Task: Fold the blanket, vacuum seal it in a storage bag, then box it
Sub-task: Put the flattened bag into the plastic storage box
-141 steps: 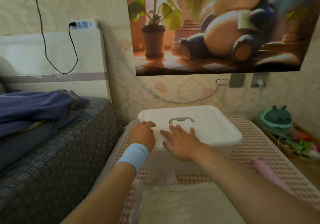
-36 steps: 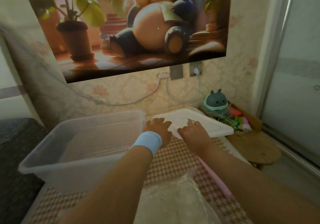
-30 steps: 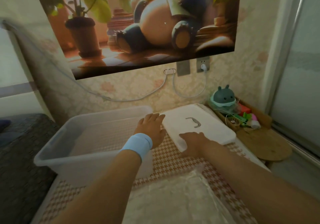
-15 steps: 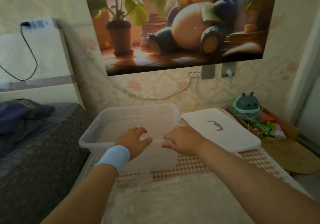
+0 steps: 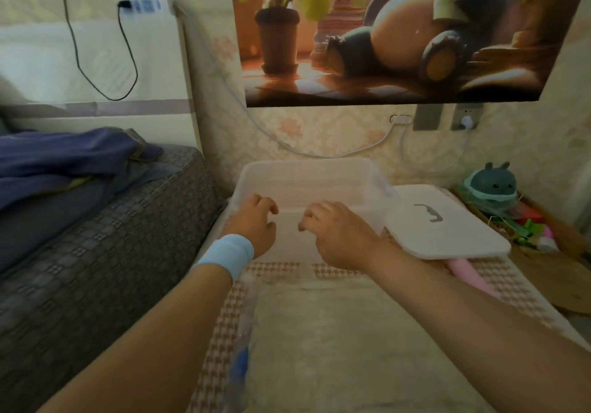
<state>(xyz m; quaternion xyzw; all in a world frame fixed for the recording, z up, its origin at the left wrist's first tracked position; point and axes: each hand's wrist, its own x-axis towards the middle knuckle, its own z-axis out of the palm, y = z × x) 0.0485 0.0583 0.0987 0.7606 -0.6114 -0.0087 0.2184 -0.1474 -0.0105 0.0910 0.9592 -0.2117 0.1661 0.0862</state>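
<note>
- Head view: The clear box [image 5: 307,185] stood open on the checked surface [image 5: 511,288], by the wall.
- The left hand [image 5: 256,224] was at the near side of the box. It wore a blue wristband [image 5: 228,254]. Its grip was loose, with fingers softly curled and nothing in them.
- The right hand [image 5: 339,236] was next to it, also at the near side of the box. Its grip was loose and curled too, pinching nothing.
- I could not tell if the fingertips touched the box.
- The blanket [image 5: 335,348] lay folded in front of the box, inside the storage bag [image 5: 244,326].
- The white lid [image 5: 447,224] lay just right of the box, with one edge on a pink thing [image 5: 470,273].
- A green toy [image 5: 492,185] sat further right of the box.
- A bed [image 5: 96,252] with a blue cloth [image 5: 64,160] was left of the box.
</note>
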